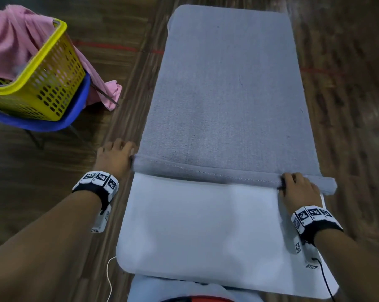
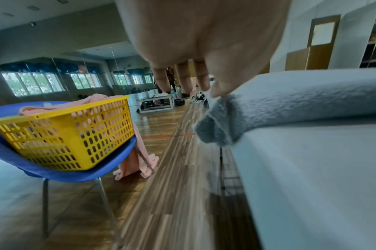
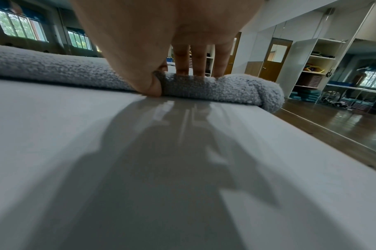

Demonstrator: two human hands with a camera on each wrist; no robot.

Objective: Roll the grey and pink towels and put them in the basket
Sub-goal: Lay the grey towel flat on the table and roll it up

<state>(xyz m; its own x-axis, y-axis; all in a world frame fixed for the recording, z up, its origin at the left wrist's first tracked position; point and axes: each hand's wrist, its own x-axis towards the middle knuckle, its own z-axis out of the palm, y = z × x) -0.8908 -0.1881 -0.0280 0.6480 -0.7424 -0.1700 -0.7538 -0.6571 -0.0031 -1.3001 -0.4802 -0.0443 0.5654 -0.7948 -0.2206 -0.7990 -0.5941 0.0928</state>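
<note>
White table [image 1: 184,232], lower frame. Grey towel [image 1: 227,94], centre, near edge rolled; left hand [image 1: 114,158] and right hand [image 1: 297,188] pinch roll ends. Pink towel [image 1: 12,40], basket [image 1: 51,83], upper left. Risk: uneven pushing skews roll.

floor: dark wood planks [image 1: 347,105] (red line) | windows [image 2: 33,82] far wall | white table [image 3: 54,135] | blue chair [image 2: 61,172]
</note>
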